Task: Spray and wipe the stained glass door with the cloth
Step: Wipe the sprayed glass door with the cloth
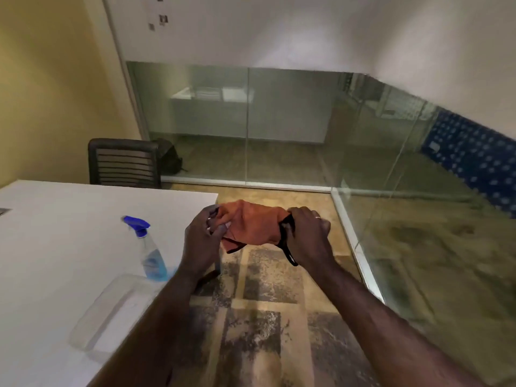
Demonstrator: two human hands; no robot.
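Note:
An orange cloth (252, 223) with a black edge is stretched between both hands just past the table's corner, above the floor. My left hand (202, 241) pinches its left side. Its right end, where a black strip hangs down, is gripped by my right hand (307, 237). A clear spray bottle (150, 254) with a blue trigger head and blue liquid stands on the white table (55, 233), left of my left wrist. Glass panels (293, 121) with a frosted upper band run ahead and along the right side.
A clear plastic container (111, 308) lies on the table near its front edge. A black chair (124, 162) stands behind the table, with a dark bag (169, 156) by the glass. Patterned carpet (265, 317) covers the floor below my arms.

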